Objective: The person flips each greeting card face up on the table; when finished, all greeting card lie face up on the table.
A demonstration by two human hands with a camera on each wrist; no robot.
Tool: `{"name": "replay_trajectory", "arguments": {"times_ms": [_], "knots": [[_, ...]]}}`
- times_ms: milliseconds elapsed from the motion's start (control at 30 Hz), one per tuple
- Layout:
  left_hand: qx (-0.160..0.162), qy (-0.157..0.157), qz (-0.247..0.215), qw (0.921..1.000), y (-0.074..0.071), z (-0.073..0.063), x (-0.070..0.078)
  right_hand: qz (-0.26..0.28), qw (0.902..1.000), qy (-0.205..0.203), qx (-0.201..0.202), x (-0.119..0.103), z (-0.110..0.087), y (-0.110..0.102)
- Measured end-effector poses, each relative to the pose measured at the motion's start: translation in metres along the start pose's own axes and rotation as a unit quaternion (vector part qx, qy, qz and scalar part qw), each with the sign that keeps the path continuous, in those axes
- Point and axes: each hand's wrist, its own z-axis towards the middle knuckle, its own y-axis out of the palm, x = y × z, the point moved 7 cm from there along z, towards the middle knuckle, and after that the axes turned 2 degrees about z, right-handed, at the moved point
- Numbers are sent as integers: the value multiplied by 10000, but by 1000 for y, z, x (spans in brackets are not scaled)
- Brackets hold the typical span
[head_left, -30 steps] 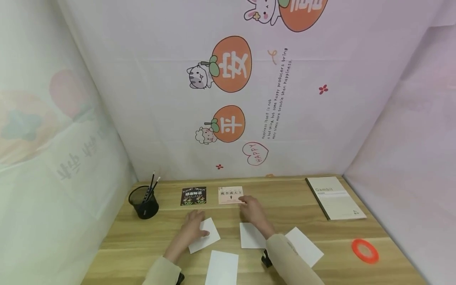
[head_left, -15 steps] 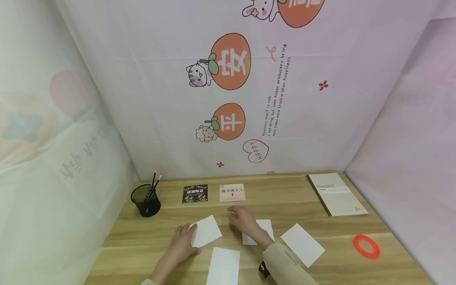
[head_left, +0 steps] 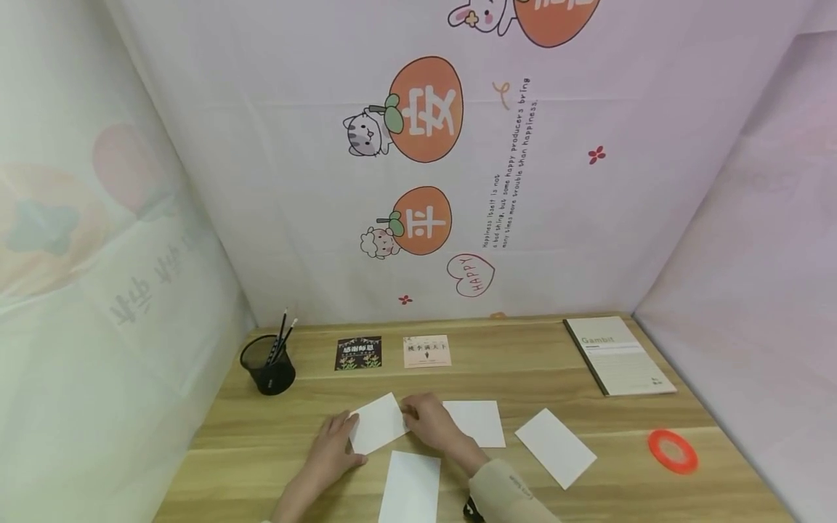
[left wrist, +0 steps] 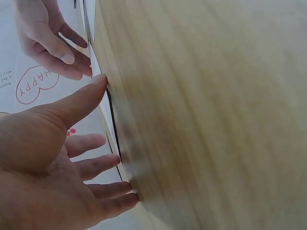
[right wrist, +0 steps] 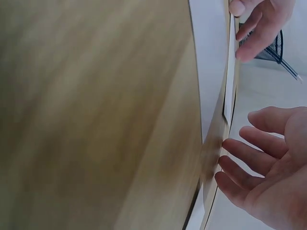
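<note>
A blank white card [head_left: 378, 423] lies slightly turned on the wooden table in the head view. My left hand [head_left: 330, 450] rests at its left end, thumb and fingertips spread and touching the table and card edge. In the left wrist view this left hand [left wrist: 62, 153] has its fingers extended. Over at the card's right end is my right hand [head_left: 433, 423], its fingertips close to the edge; the head view cannot settle contact. The right wrist view has the right hand [right wrist: 268, 163] with loosely bent fingers and nothing between them. A second white card [head_left: 476, 423] lies partly behind that wrist.
More white cards lie at front centre [head_left: 410, 487] and right [head_left: 556, 448]. Behind are a dark printed card [head_left: 358, 354] and a pale printed card [head_left: 427, 351]. A black mesh pen cup [head_left: 269, 370] stands left; a notebook [head_left: 617, 356] and orange-red ring [head_left: 656, 450] lie right.
My right hand has come back from the pale printed card, down and left to the turned white card. My left hand has slid left off that card's top to its left end.
</note>
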Motion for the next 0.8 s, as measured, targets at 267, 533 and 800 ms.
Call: {"name": "replay_trajectory", "arguments": {"times_ms": [267, 533, 800], "knots": [[25, -43, -3, 10000, -3, -3, -12, -325, 9995, 12, 43, -3, -2, 6], [-137, -73, -83, 9998, 0, -2, -16, -399, 9992, 11, -2, -11, -3, 7], [-190, -39, -71, 9998, 0, -3, -17, -511, 9987, 32, 12, -14, -4, 10]]}}
